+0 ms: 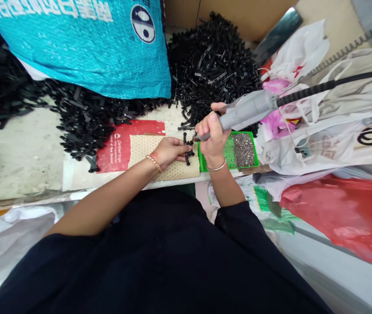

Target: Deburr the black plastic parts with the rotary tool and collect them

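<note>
I see a honeycomb-patterned pad [144, 147], the left hand's grip [168, 152] pinching a black plastic bracket [187, 157] over it, the right hand's grip [211, 131] wrapped around a grey screwdriver [249, 107], tip near the bracket, and a green basket [228, 153] of metal pieces [244, 150].

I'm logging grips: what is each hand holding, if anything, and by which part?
The left hand pinches a black piece near its middle; the right hand grips a grey tool around its front end, near the tip.

Before me stands a pale table [19, 150]; on it I see heaps of black parts [215, 65], a red-and-white sheet [111, 150] and a green tray [229, 152].
</note>
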Tool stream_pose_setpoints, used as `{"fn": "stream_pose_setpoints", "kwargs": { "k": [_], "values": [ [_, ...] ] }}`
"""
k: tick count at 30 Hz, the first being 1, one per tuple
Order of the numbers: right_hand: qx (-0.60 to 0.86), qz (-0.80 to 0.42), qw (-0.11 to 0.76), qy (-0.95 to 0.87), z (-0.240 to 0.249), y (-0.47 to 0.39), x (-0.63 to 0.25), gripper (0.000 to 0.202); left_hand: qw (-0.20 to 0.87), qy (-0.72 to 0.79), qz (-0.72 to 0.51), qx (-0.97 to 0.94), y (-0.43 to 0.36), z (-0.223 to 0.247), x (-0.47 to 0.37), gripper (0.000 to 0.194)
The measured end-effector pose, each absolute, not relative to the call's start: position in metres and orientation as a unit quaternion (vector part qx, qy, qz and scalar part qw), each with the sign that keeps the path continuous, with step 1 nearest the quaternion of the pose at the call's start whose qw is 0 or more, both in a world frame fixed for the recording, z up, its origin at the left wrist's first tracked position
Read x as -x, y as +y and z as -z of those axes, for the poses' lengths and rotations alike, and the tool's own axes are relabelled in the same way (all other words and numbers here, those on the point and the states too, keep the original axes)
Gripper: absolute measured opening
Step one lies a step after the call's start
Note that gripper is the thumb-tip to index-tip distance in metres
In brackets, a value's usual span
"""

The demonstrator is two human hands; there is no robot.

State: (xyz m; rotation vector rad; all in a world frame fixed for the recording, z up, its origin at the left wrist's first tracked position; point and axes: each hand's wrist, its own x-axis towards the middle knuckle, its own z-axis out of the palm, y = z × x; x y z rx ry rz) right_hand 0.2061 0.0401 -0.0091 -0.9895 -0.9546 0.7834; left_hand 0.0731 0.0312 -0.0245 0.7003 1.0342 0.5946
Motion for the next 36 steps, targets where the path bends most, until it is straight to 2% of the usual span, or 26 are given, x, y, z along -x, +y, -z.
{"fn": "stream_pose_setpoints", "kwargs": {
  "k": [13, 20, 26, 36],
  "values": [
    [0.479, -0.381, 0.682, -0.400, 0.012, 0.039, -0.202, 0.042, 0.764, 0.481, -0.272, -0.333, 0.032, 0.027, -0.073, 0.034],
    [0.409, -0.391, 0.693, -0.447, 0.012, 0.041, -0.203, 0.047, 0.763, 0.487, -0.270, -0.328, 0.032, 0.026, -0.074, 0.034],
    [0.462, -0.434, 0.630, -0.449, 0.009, 0.046, -0.207, 0.050, 0.761, 0.496, -0.266, -0.323, 0.032, 0.023, -0.076, 0.031],
    [0.408, -0.528, 0.576, -0.472, 0.016, 0.055, -0.210, 0.051, 0.759, 0.498, -0.274, -0.318, 0.032, 0.030, -0.076, 0.031]
  ]
}}
